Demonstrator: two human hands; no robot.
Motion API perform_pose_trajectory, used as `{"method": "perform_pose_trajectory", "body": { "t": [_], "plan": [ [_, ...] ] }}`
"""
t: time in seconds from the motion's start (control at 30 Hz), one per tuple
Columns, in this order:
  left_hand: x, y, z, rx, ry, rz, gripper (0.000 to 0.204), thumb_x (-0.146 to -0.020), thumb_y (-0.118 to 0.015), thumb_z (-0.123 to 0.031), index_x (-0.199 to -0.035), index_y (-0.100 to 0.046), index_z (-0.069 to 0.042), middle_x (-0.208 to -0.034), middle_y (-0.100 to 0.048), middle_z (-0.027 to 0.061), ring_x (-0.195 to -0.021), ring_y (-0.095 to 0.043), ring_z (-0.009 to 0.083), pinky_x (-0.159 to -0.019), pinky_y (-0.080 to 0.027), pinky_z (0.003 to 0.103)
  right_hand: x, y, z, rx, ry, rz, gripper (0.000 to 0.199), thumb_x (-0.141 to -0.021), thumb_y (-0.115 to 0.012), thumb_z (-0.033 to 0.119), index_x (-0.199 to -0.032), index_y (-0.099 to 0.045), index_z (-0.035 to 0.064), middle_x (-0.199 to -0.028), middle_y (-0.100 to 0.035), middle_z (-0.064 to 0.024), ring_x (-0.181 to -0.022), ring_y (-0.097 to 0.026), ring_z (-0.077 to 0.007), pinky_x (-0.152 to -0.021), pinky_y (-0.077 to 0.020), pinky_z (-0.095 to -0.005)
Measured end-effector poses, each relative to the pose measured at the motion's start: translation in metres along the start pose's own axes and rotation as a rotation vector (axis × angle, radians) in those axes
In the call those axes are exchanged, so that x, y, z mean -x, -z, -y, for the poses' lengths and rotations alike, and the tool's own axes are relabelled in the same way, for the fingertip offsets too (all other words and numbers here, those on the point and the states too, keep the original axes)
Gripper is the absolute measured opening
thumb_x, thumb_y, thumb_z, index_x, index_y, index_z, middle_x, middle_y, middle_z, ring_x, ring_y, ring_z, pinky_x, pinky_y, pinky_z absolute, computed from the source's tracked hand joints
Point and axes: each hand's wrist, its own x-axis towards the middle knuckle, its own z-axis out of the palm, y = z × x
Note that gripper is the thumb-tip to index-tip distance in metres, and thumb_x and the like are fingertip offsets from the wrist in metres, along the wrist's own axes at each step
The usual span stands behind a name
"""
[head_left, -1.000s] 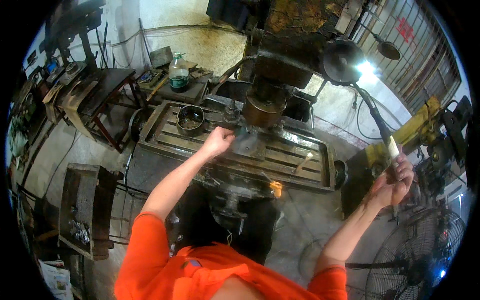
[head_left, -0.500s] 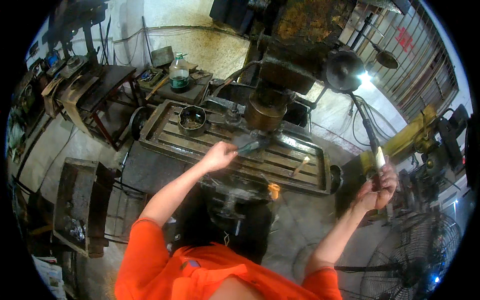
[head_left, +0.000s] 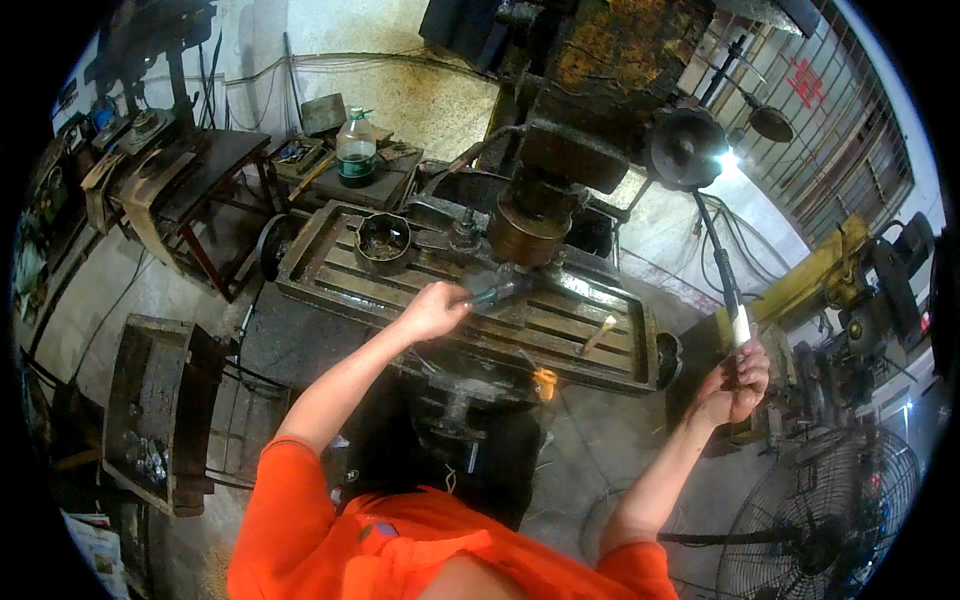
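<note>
I stand in front of a big drill press with a slotted metal table (head_left: 330,270). My left hand (head_left: 432,310) reaches over the table and grips a small metal workpiece (head_left: 497,290) that sits under the round brown spindle head (head_left: 527,232). My right hand (head_left: 738,381) is raised at the right and closed around the white-tipped end of the long feed lever (head_left: 722,272), which runs up to the machine's hub. Both of my sleeves are orange.
A round metal bowl (head_left: 382,240) sits on the table's left end and a wood-handled tool (head_left: 597,335) lies on its right. A plastic bottle (head_left: 355,150) stands on a cluttered stand behind. A dark metal box (head_left: 150,410) is at the left, a floor fan (head_left: 825,525) at lower right.
My right hand has pulled the lever down and toward me. My left hand stayed at the workpiece under the spindle, shifting slightly right.
</note>
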Motion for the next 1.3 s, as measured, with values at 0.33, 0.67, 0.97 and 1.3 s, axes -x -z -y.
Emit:
{"method": "perform_pose_trajectory", "body": {
  "t": [0.33,0.67,0.97,1.3],
  "plan": [
    [0.003,0.001,0.008,-0.010,0.030,-0.005,0.030,-0.081,-0.057,-0.016,-0.103,-0.059,0.005,-0.074,-0.064,0.0149,-0.065,-0.058,0.0152,-0.063,-0.046,0.032,0.012,0.005,-0.006,0.003,-0.019,0.051,0.028,-0.075,-0.054,0.026,-0.061,-0.037,0.0084,-0.065,-0.034,-0.0018,-0.079,-0.041,-0.0232,-0.104,-0.0198,-0.0514],
    [-0.003,0.002,-0.014,-0.123,0.064,0.105,0.028,-0.078,-0.057,-0.022,-0.092,-0.062,0.002,-0.076,-0.061,0.0212,-0.075,-0.059,0.0345,-0.068,-0.046,0.037,0.005,0.001,0.014,0.277,-0.045,-0.164,0.028,-0.068,-0.051,-0.001,-0.046,-0.036,0.0079,-0.054,-0.039,-0.0023,-0.059,-0.042,-0.0170,-0.067,-0.0383,-0.0337],
    [-0.027,-0.005,0.063,0.111,0.045,-0.116,0.030,-0.085,-0.056,-0.012,-0.108,-0.051,0.007,-0.056,-0.046,0.0022,-0.043,-0.038,0.0074,-0.037,-0.029,0.025,-0.016,-0.008,0.000,-0.100,-0.119,-0.070,0.007,-0.053,-0.052,0.008,-0.054,-0.055,0.0015,-0.064,-0.055,-0.0077,-0.078,-0.054,-0.0246,-0.098,-0.0317,-0.0452],
    [-0.021,0.000,0.087,0.042,0.010,-0.104,0.039,-0.086,-0.055,-0.012,-0.118,-0.045,0.008,-0.060,-0.050,0.0043,-0.043,-0.040,0.0089,-0.036,-0.030,0.025,-0.034,-0.017,0.012,-0.066,-0.130,-0.041,0.012,-0.056,-0.052,0.013,-0.057,-0.054,0.0014,-0.069,-0.056,-0.0079,-0.080,-0.055,-0.0241,-0.093,-0.0354,-0.0424]
  ]
}}
